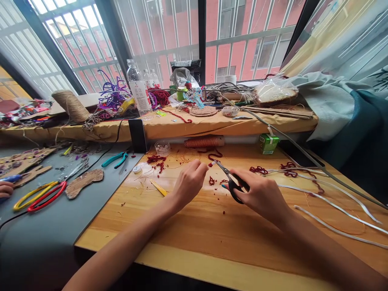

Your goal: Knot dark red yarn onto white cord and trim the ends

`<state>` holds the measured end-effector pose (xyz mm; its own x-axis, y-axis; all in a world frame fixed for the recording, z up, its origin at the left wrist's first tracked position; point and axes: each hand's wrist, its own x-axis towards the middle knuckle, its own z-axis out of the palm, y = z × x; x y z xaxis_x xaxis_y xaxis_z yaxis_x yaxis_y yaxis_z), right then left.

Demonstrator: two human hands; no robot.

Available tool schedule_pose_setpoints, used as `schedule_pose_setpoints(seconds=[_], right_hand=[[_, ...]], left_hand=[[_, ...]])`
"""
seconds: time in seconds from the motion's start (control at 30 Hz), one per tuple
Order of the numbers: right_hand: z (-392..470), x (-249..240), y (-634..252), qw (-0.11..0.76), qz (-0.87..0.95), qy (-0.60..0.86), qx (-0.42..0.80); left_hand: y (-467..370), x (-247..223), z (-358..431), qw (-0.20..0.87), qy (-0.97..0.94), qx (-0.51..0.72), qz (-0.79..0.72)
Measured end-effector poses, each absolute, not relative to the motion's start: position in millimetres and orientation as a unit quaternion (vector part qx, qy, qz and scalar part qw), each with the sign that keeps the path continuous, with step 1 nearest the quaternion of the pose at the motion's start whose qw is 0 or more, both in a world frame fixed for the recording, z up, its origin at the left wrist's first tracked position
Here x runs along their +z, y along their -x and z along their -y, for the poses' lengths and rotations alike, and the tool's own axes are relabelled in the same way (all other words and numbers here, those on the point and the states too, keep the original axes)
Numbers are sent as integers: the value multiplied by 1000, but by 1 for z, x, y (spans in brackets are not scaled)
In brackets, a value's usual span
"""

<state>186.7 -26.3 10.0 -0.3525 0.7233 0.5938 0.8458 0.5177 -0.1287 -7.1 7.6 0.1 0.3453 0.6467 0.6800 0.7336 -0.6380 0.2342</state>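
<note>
My right hand [263, 190] is closed around the black handles of a pair of scissors [235, 186], blades pointing up and left. Close to the blade tips, my left hand [192, 180] is closed in a pinch. A small dark red piece of yarn [210, 165] with a pale bit beside it shows at its fingertips; most of it is hidden by the fingers. Dark red yarn scraps [211, 181] lie on the wooden table [188, 246] beneath the scissors. A longer strand of red chenille-like yarn [216, 154] curls just behind the blade tips.
Left of my hands are a yellow strip [158, 187], a white round lid [137, 169], teal pliers [115, 159] and large red-and-yellow-handled scissors [47, 196]. Another person's hand [5, 189] is at the far left. White cords [333, 202] and a green box [268, 143] lie right. A cluttered shelf [194, 129] runs behind.
</note>
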Motion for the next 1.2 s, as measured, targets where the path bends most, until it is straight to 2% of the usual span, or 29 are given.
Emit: schedule_pose_setpoints(seconds=[0.17, 0.27, 0.4, 0.67, 0.8, 0.9, 1.07, 1.2], right_hand=[[25, 10, -185, 303, 802, 507, -87], [23, 6, -185, 288, 805, 507, -106], [22, 1, -187, 261, 809, 511, -131], [26, 4, -185, 218, 805, 528, -157], [28, 6, -186, 210, 818, 512, -156], [26, 5, -186, 222, 826, 499, -138], [22, 6, -187, 298, 810, 495, -102], [23, 5, -187, 271, 811, 503, -124]], left_hand=[[5, 2, -12, -174, 746, -447, 462], [5, 2, -14, -242, 714, -453, 476], [5, 2, -13, -235, 717, -468, 461], [3, 1, -8, -129, 762, -478, 418], [3, 0, -9, -119, 765, -479, 414], [4, -1, -11, -136, 764, -474, 415], [6, -2, -13, -120, 758, -458, 449], [5, -1, -12, -104, 766, -451, 446]])
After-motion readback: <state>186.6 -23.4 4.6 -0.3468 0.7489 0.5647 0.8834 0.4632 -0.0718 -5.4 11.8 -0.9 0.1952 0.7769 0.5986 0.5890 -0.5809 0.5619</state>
